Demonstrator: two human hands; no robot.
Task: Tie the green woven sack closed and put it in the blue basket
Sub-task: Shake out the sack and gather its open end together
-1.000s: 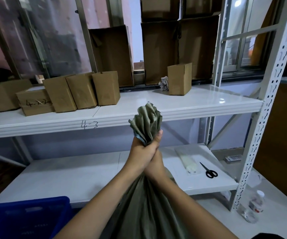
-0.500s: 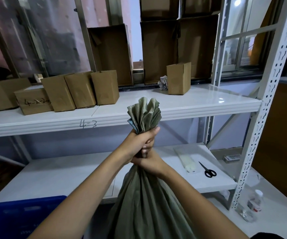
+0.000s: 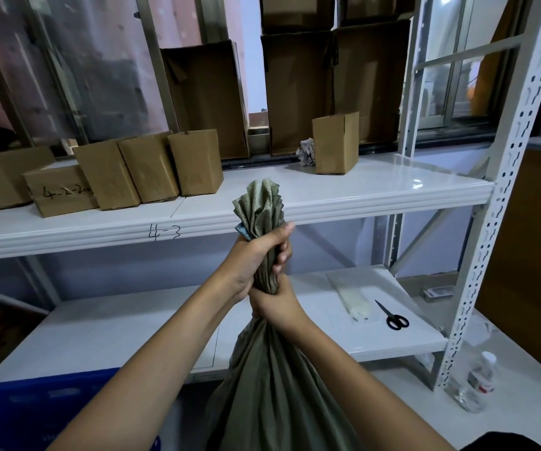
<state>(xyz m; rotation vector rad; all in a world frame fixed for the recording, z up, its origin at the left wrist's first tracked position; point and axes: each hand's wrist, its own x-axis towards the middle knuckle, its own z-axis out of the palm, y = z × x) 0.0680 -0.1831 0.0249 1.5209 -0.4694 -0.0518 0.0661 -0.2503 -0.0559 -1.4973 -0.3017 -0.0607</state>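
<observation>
The green woven sack [image 3: 272, 392] hangs in front of me, its mouth gathered into a bunched neck that fans out above my fists. My left hand [image 3: 253, 258] is clamped around the upper neck, thumb across the front. Just below it, my right hand [image 3: 274, 304] grips the neck where the sack widens. Both hands touch each other. The blue basket [image 3: 18, 415] sits at the lower left, its rim partly cut off by the frame edge and my left forearm.
A white metal shelf unit stands ahead. Black scissors [image 3: 394, 317] and a clear plastic packet [image 3: 353, 297] lie on the lower shelf [image 3: 132, 320]. Several cardboard boxes [image 3: 152, 170] line the upper shelf. A plastic bottle [image 3: 480, 379] lies on the floor at right.
The sack's neck has risen and my hands have separated along it: the left now sits higher, the right below. More of the sack's body shows.
</observation>
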